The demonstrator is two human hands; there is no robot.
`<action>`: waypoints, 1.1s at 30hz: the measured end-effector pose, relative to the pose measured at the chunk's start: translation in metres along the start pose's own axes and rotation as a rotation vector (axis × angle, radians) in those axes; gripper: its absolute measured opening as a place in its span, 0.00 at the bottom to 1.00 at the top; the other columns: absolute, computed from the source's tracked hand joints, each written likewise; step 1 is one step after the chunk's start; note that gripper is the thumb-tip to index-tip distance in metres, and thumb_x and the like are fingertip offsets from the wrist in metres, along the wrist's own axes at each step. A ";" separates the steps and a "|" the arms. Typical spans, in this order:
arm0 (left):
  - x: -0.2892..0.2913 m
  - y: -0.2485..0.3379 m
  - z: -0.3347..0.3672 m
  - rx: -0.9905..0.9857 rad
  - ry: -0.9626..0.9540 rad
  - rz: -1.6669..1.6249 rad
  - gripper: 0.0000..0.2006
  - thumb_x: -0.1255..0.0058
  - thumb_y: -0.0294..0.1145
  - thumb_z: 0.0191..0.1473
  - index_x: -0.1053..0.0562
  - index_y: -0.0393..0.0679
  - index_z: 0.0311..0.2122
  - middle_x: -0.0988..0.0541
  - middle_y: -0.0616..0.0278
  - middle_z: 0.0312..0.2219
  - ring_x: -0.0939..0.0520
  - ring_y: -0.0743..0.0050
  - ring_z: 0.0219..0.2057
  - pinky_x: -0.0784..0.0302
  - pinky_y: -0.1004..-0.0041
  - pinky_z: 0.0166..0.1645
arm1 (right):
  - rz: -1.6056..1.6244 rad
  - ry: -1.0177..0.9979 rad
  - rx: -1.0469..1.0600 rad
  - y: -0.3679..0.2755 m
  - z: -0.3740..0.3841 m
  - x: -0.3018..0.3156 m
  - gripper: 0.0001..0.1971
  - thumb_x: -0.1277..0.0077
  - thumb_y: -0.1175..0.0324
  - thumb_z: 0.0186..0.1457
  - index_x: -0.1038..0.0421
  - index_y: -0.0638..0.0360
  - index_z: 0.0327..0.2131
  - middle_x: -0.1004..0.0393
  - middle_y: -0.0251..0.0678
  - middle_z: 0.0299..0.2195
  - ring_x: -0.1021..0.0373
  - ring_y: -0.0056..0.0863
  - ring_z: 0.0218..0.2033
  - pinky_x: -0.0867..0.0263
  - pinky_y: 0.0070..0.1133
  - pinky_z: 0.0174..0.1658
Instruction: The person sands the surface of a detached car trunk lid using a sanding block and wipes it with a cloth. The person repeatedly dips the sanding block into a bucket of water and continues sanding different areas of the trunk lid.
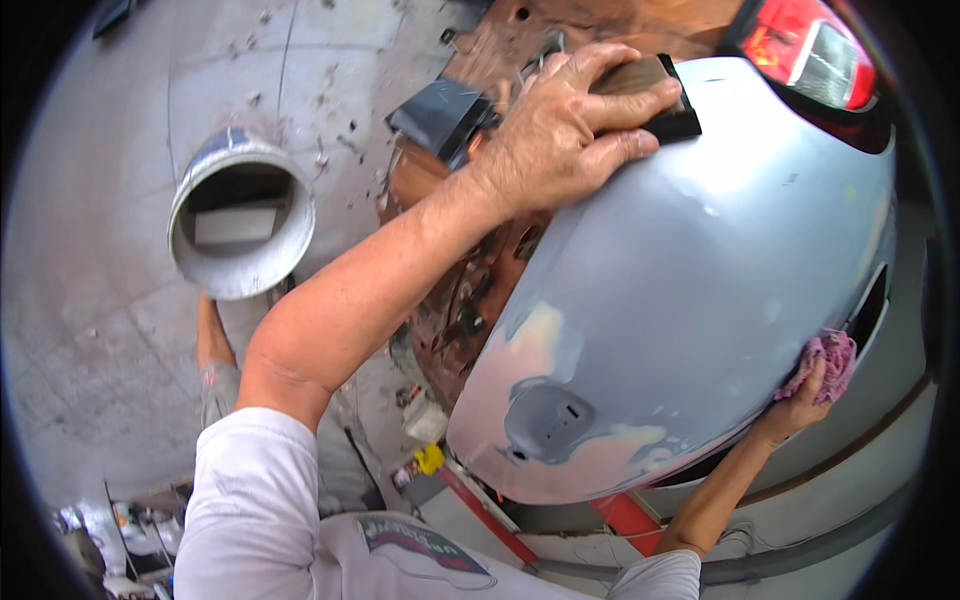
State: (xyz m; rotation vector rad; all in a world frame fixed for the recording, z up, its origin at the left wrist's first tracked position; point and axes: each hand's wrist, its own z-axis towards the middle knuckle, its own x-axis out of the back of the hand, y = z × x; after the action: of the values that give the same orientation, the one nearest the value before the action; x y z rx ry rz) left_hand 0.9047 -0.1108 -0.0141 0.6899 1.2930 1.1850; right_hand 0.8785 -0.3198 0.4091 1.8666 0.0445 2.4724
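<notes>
A car body panel [680, 270], mostly grey with pink and cream patches near its lower end, spreads out in front of me. My left hand [575, 125] reaches across to its far end, fingers closed over a sanding block [630, 82]. The block is brown on top, with a black sheet showing at its edges, and rests on the panel. On the right, my right hand [795, 410] grips a crumpled pink cloth [828, 365] against the panel's side edge. A small recess [555, 420] with a dark slot lies in the near part of the panel.
A red and clear tail light [815, 55] sits beyond the panel. On the left, a round grey bucket [240, 275] holds a pale block. Brown bare bodywork [430, 370] with dark gaps borders the panel. Red supports [630, 520] stand below. Debris dots the tiled floor [100, 250].
</notes>
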 end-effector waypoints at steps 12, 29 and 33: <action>-0.006 -0.008 0.126 -0.228 -0.227 0.008 0.25 0.35 0.41 0.61 0.21 0.59 0.64 0.29 0.51 0.68 0.30 0.53 0.71 0.33 0.57 0.75 | 0.105 0.059 -0.023 -0.008 -0.009 -0.015 0.36 0.38 0.62 0.60 0.35 0.70 0.68 0.26 0.43 0.57 0.27 0.31 0.53 0.33 0.30 0.62; -0.009 0.039 -0.165 0.261 0.010 -0.132 0.28 0.41 0.34 0.63 0.26 0.47 0.68 0.36 0.42 0.68 0.33 0.39 0.70 0.37 0.49 0.73 | -0.106 0.110 0.023 -0.007 -0.009 -0.007 0.26 0.42 0.63 0.66 0.26 0.75 0.58 0.19 0.45 0.52 0.24 0.31 0.51 0.31 0.29 0.59; -0.020 0.064 -0.236 0.437 0.094 -0.174 0.29 0.41 0.32 0.64 0.28 0.48 0.70 0.36 0.42 0.68 0.34 0.38 0.71 0.38 0.51 0.74 | -0.023 0.147 0.108 -0.020 -0.004 -0.026 0.22 0.43 0.63 0.65 0.20 0.73 0.54 0.17 0.43 0.52 0.22 0.32 0.51 0.29 0.29 0.59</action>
State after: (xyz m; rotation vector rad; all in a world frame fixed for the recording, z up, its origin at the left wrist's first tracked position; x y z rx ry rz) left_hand 0.6651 -0.1608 0.0024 0.8218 1.6798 0.8063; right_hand 0.8821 -0.3016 0.3818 1.7067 0.2070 2.6354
